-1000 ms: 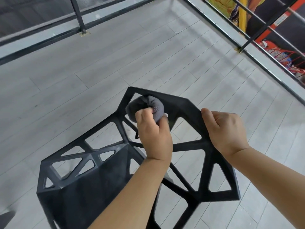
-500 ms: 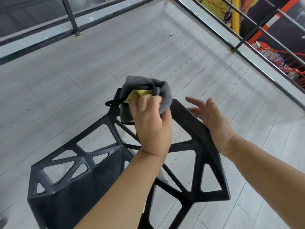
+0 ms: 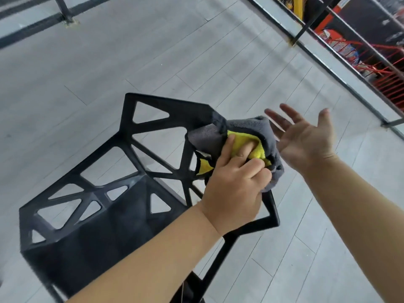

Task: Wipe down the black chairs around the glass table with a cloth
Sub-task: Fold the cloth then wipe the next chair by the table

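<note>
Left hand (image 3: 236, 184) is gripping the bunched grey and yellow cloth (image 3: 267, 136), fingers curled into its yellow side, pressing it against the top right edge of the black chair (image 3: 122, 215) back. Right hand (image 3: 306, 141) is hovering just right of the grip, palm up, fingers straight and spread, holding nothing; contact with the cloth is unclear. Chair is standing on the grey floor (image 3: 109, 62)

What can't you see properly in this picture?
Head view only:
- Legs of the chair: mostly cut off by the bottom edge.
- Rim under the cloth: covered by cloth and left hand.
- Red things behind the railing: blurred, cut by the right edge.
- Glass table: out of frame.
</note>
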